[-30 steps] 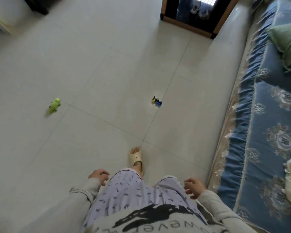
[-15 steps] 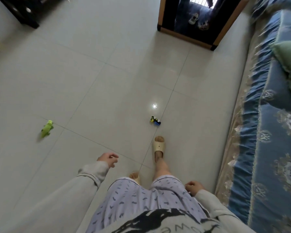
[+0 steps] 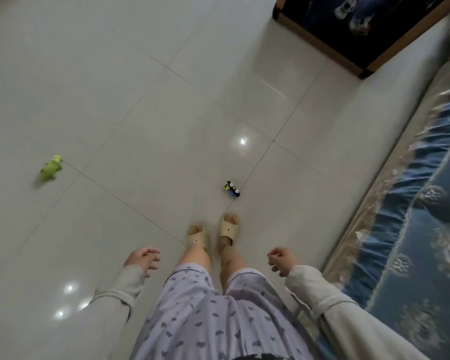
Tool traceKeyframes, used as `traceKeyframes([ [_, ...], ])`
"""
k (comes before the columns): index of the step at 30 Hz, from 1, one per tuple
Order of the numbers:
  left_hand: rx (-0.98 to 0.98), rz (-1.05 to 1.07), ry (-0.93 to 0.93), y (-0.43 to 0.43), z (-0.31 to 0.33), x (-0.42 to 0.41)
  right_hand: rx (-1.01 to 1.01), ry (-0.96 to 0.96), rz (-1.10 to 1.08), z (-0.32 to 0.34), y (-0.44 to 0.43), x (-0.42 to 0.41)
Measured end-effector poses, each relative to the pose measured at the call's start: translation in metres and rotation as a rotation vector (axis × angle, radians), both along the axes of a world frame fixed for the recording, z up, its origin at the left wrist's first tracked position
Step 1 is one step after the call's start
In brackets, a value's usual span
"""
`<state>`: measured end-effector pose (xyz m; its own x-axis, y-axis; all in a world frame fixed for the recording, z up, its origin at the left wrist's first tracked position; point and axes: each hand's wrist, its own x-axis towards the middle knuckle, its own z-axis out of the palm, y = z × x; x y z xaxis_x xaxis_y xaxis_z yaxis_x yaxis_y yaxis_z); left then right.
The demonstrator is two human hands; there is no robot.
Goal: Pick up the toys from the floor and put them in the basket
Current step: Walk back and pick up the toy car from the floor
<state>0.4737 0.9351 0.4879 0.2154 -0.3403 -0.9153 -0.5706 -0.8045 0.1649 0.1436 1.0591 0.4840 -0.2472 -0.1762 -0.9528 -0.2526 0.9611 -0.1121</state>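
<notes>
Two toys lie on the tiled floor (image 3: 140, 113): one small toy car (image 3: 232, 189) just ahead of the two slippers (image 3: 228, 229), and one green plush toy (image 3: 51, 168) well to the left of the car. The left hand (image 3: 142, 260) and right hand (image 3: 281, 259) hang empty, fingers loosely curled apart.

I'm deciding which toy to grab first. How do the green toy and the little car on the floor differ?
The green toy looks soft, all one green, and bigger; the car looks hard, yellow, black and blue, and smaller. The green toy lies far off to the left; the car sits just ahead of the right slipper. Both rest on the floor, untouched by either hand.
</notes>
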Motion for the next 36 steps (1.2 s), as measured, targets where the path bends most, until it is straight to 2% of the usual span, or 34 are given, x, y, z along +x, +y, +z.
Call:
traceKeyframes([
  [4,0.065,-0.163,0.000,-0.038,-0.041,-0.043,0.020,-0.018,0.049,-0.034,-0.041,-0.015],
  [8,0.045,-0.300,0.046,-0.086,-0.083,-0.093,0.012,-0.014,-0.039,-0.088,-0.085,-0.029],
  [12,-0.020,-0.301,0.122,-0.128,-0.140,-0.134,0.002,-0.030,-0.107,-0.168,-0.123,-0.036],
  [15,-0.015,-0.331,0.176,-0.146,-0.198,-0.151,-0.031,-0.008,-0.070,-0.247,-0.154,-0.040],
  [22,0.003,-0.417,0.154,-0.177,-0.365,-0.130,-0.052,0.011,0.102,-0.446,-0.195,-0.026],
  [28,0.054,-0.294,0.084,-0.166,-0.471,-0.077,-0.078,0.313,0.166,-0.577,-0.189,0.003],
  [31,0.051,-0.224,0.035,-0.150,-0.494,-0.054,-0.200,0.439,0.103,-0.605,-0.184,0.008],
  [33,0.094,-0.174,0.007,-0.136,-0.494,-0.043,-0.241,0.371,0.066,-0.598,-0.180,0.007],
  [36,0.147,-0.191,0.010,-0.114,-0.466,-0.038,-0.239,0.220,0.046,-0.545,-0.167,0.009],
])
